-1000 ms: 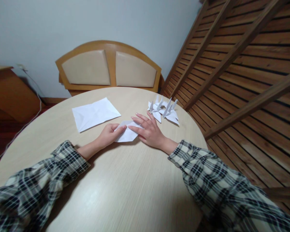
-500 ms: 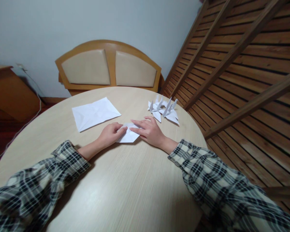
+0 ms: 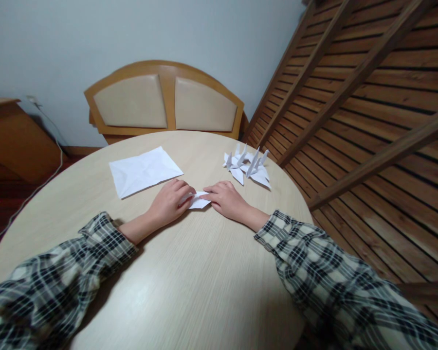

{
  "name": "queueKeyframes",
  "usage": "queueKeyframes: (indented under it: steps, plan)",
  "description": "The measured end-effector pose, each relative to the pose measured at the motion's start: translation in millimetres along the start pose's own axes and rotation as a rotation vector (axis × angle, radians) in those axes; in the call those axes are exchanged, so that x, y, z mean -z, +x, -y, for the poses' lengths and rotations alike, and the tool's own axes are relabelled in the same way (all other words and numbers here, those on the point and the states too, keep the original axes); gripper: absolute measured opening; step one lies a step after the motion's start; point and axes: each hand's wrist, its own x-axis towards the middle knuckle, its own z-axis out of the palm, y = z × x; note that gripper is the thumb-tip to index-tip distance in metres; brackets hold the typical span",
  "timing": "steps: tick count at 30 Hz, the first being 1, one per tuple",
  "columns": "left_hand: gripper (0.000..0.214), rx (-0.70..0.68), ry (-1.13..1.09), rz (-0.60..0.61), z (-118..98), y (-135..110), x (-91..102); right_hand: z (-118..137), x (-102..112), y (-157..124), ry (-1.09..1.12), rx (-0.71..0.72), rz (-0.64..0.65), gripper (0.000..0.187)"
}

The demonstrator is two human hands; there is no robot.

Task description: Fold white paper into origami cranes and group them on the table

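The left hand (image 3: 168, 201) and right hand (image 3: 228, 201) clamped their fingers on either end of the folded paper (image 3: 200, 202), presumably to steady it, inward from the far edge of the table (image 3: 190, 272). Paper cranes (image 3: 253, 170) stood apart, nearer the right edge.

A bedroom-like room, apparently in a home, an arched honey-coloured wooden headboard (image 3: 171, 99) with two beige padded panels, a plain pale bluish wall (image 3: 211, 34), an orange-brown wooden cabinet (image 3: 16, 141), a thin white cord (image 3: 61, 156), a slatted brown wooden panel (image 3: 354, 104), a round pale wood-grain bench (image 3: 204, 277)
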Motion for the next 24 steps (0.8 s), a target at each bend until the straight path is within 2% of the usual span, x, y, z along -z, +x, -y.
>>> queueKeyframes:
  steps: [6,10,16,24]
  plan:
    - [0.032,-0.095,0.036,0.077,-5.8,-0.3,5.1,-0.4,-1.4,-0.3,0.0,-0.065,-0.009,0.034]
    - [0.017,-0.072,0.041,0.093,-2.7,-1.1,0.9,1.7,0.6,-0.4,0.02,-0.098,0.01,0.037]
    - [0.021,-0.049,-0.009,0.062,0.9,-2.2,-1.9,3.9,4.5,-0.8,0.038,-0.079,0.017,0.039]
    - [0.019,-0.075,0.001,0.041,5.1,-1.5,-5.1,3.3,1.5,-1.2,0.031,-0.058,0.0,0.031]
